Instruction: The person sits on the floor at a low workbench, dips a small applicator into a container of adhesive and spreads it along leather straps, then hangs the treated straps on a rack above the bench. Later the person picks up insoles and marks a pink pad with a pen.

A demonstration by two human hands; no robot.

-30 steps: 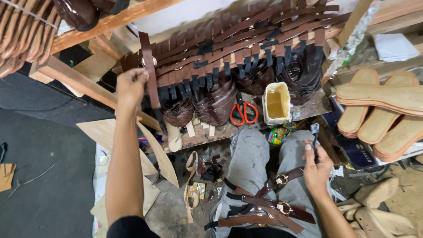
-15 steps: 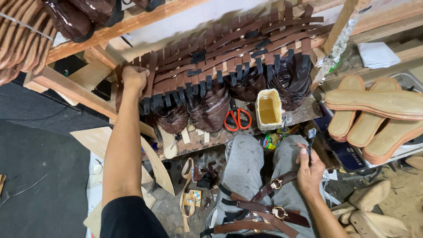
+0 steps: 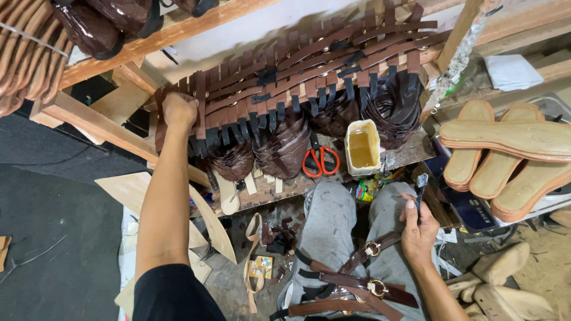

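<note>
Cluttered workbench point(image 3: 410, 151) — left hand point(image 3: 179, 110) closed on strap point(image 3: 200, 104), right hand point(image 3: 418, 226) gripping brush point(image 3: 421, 184)

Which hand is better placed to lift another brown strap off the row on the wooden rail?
Left, probably. The left hand is already up at the row of brown straps, closed on its near end. The right hand is low over the lap and holds a small brush.

Left hand point(image 3: 179, 110) on brown straps point(image 3: 238, 101); right hand point(image 3: 418, 229) holds brush point(image 3: 421, 185).
</note>
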